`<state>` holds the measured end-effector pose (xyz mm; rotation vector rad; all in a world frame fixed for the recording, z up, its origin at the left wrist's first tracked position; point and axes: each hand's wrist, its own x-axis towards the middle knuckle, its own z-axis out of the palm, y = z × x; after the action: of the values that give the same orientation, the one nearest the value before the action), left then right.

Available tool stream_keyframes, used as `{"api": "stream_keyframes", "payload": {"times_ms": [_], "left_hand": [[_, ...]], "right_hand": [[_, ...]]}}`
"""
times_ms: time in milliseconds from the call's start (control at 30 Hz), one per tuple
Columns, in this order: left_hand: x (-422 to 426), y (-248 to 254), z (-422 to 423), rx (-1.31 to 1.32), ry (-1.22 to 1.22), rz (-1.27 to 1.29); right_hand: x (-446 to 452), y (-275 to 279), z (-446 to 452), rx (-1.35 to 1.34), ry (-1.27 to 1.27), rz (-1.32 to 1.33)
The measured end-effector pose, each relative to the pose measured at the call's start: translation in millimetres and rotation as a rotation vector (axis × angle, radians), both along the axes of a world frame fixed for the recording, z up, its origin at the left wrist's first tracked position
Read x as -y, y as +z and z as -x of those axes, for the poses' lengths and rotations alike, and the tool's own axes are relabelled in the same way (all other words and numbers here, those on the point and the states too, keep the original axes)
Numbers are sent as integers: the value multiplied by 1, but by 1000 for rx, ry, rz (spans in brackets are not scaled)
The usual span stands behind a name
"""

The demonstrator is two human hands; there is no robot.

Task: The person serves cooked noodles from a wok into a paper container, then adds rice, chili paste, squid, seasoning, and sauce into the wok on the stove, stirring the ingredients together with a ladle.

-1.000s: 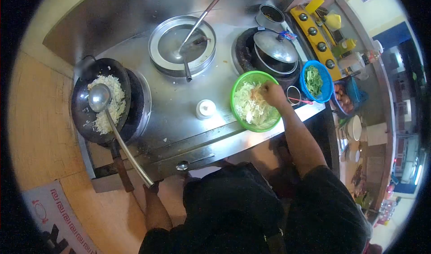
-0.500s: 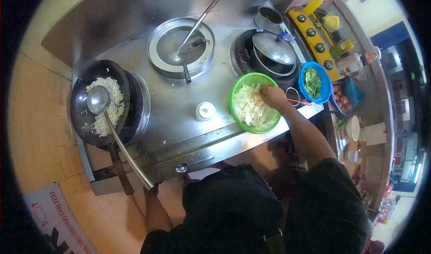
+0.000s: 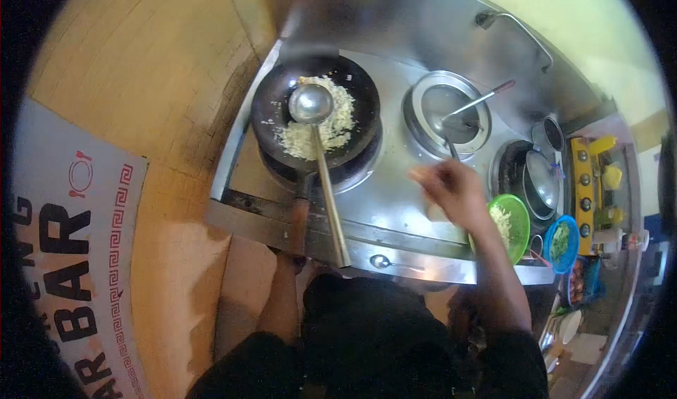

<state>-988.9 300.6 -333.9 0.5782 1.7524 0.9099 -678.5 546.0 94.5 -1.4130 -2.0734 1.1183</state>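
Note:
My right hand [image 3: 451, 193] is over the steel counter, left of a green basket [image 3: 523, 228] of shredded cabbage [image 3: 501, 222]. Its fingers are curled together and blurred, and whatever they may hold is hidden. It covers most of a white container on the counter. My left hand [image 3: 297, 262] is low at the counter's front edge, by the end of the wok's wooden handle [image 3: 300, 219]; its fingers are hidden. In the black wok [image 3: 266, 127] lies a pale chopped or grainy food [image 3: 340, 120]. A long-handled ladle [image 3: 312, 104] rests in the wok, its handle pointing toward me.
Behind my right hand stands a steel pot [image 3: 416, 117] with another ladle [image 3: 471, 107] across it. To the right are a lidded pot [image 3: 541, 180], a blue basket of greens [image 3: 562, 244] and a yellow stove [image 3: 584, 180]. A spoon [image 3: 381, 261] lies at the front edge.
My right hand has left the green basket and moved left over the counter. The view has swung left toward the wok. My left hand now appears nearer the wok handle's end.

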Motion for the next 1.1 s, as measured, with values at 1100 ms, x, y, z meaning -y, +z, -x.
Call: {"api": "stream_keyframes", "payload": {"times_ms": [1100], "left_hand": [[-61,320,-47,815,33,-94]], "right_hand": [[108,-20,55,1033,414,-264]]}}
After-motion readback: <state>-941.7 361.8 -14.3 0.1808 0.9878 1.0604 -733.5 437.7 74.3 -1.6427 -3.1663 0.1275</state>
